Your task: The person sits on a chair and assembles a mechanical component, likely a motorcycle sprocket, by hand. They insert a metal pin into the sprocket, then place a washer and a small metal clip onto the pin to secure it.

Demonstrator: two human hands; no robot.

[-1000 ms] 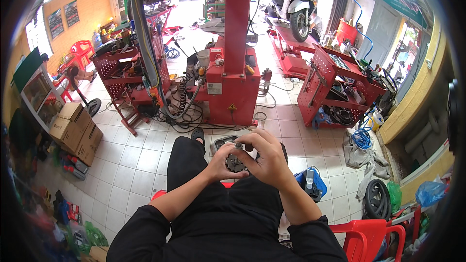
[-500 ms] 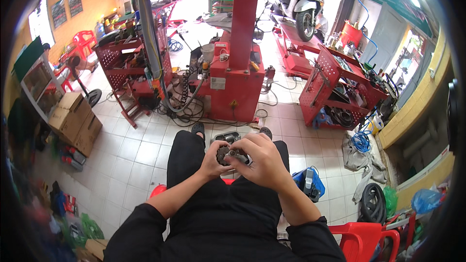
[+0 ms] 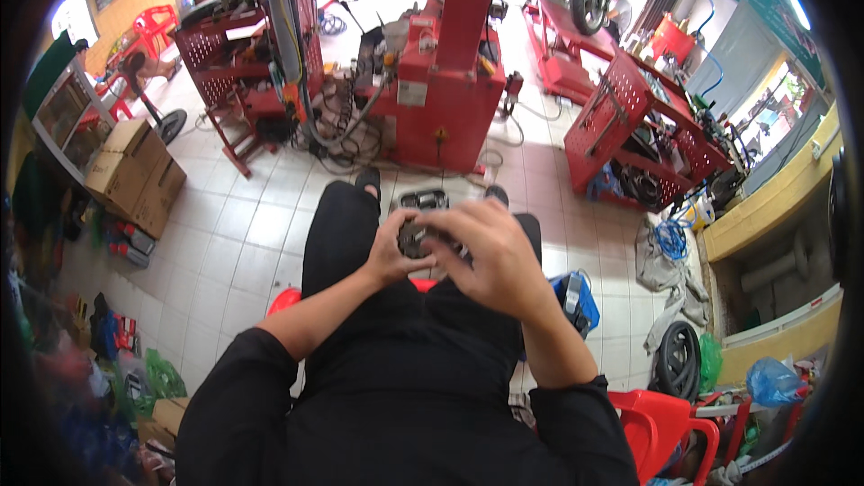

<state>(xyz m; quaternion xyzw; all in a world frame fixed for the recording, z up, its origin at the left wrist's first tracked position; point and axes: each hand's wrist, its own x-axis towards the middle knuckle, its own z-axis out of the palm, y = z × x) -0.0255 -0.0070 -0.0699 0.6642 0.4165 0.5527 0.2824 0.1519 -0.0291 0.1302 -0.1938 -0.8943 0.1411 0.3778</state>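
**Left grip curled round a dark metal part, right grip arched over it**

The round metal part is held above the person's lap, in front of the black trousers and between the knees. The left grip wraps it from the left side: the fingers bend round its far edge and the thumb lies along its near edge, so the hand forms a C closed against the piece.

The right grip is partly bent. Its fingers arch across from the right, their tips blurred, while the thumb angles in toward the part. The gap between thumb and fingers is moderate. Whether the right fingertips touch the piece or pinch something small is hidden by the hand and the blur.

Beyond the hands, a dark metal tray-like object rests on the tiled floor between the person's feet. To the right of the right forearm, well apart from the held part, is a blue container on the floor. A red chair stands at lower right, and a red lift column rises from its base farther ahead.
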